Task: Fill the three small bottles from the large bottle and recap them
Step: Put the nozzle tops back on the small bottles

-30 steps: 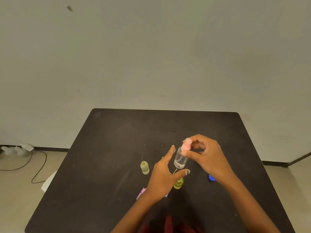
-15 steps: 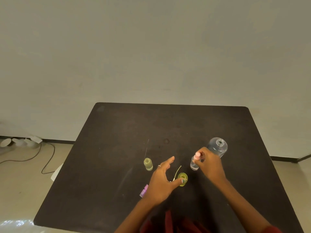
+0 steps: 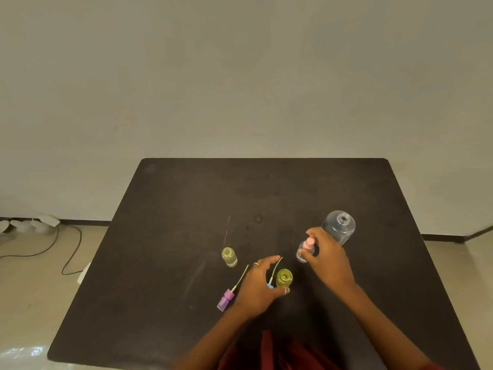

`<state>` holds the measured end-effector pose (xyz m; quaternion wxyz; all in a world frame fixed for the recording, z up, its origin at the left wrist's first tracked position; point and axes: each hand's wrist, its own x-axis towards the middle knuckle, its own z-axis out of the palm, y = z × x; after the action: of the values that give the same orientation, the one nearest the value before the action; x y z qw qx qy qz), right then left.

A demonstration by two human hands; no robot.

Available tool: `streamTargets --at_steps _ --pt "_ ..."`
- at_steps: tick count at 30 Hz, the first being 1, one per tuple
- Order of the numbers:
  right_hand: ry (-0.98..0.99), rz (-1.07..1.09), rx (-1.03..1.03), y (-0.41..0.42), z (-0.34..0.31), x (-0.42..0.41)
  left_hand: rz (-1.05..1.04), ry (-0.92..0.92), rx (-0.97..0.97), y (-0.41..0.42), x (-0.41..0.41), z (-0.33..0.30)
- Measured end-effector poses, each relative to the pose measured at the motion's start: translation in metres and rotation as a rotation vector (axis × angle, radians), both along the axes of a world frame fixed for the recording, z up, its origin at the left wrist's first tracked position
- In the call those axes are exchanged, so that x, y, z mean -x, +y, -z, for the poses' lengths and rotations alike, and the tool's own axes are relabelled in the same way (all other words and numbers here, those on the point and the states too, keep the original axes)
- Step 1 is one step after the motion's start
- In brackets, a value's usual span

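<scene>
Head view, landmark = big bottle (image 3: 339,227).

Standing upright, uncapped, clear, on far-right part of black table (image 3: 186,209). No label or print readable on it.

Right hand (image 3: 329,259) just near-left of big bottle, fingers curled around pink-capped bottle (image 3: 305,251), thumb and fingertips at the cap. Bottle upright on table, clear body, pink spray cap on. No writing legible.

Green bottle (image 3: 284,278) nearer and left of big bottle, uncapped, upright, mouth open to camera. No label seen.

Left hand (image 3: 260,285) beside green bottle on its left, fingers loosely spread, thumb tip just near side of green bottle. Holding nothing for certain; blue cap (image 3: 270,286) peeking out under palm, thin dip tube rising from it toward far side. Cannot tell whether touched or gripped, reads as open hand hovering over it. Ring on one finger.

Pale bottle (image 3: 229,257) well left of big bottle, uncapped, upright, yellowish tint. No text.

Purple cap (image 3: 225,302) lying on its side, far left and nearest of the set, dip tube pointing toward far-right, apart from any bottle.

Off table, far left of big bottle: cable (image 3: 69,252) on floor, white objects by wall, too blurred to identify.

Red clothing at bottom edge between forearms.

No brand or lettering readable anywhere.
</scene>
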<state>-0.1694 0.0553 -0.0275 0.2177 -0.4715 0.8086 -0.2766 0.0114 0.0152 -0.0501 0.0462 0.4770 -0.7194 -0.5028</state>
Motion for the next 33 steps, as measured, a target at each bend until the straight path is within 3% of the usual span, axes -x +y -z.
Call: streamTargets --at_steps 14,23,29,33 --pt "-0.088 0.074 0.28 0.014 -0.019 -0.008 0.082 -0.031 0.098 -0.002 0.009 0.021" --pt "0.006 0.056 0.521 0.014 -0.035 -0.022 -0.079 0.122 0.15 0.006 -0.016 -0.004" --pt "0.011 -0.15 0.573 0.019 -0.025 -0.041 -0.287 0.214 0.275 0.008 -0.051 -0.03" --pt "0.086 -0.417 0.345 0.025 -0.002 -0.054 -0.355 0.253 0.326 0.006 -0.066 -0.039"
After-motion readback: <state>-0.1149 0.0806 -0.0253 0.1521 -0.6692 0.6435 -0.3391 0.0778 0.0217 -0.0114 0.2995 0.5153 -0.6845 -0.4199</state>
